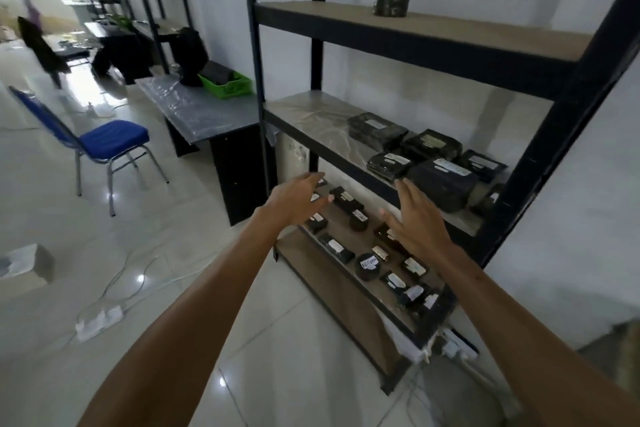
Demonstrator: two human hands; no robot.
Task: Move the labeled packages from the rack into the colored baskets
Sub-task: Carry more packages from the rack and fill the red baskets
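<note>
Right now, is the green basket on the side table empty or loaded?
Loaded, at least partly: a dark package lies inside the green basket, rising above its rim. Cannot tell how many.

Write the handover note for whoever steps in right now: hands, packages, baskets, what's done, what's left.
Left hand: open, empty, reaching toward the rack.
Right hand: open, empty, beside it.
Top-shelf package: one. Middle-shelf packages: several. Lower-shelf packages: many small ones.
Green basket on the grey table holds a dark item, possibly done.
Left: everything on the rack.
</note>
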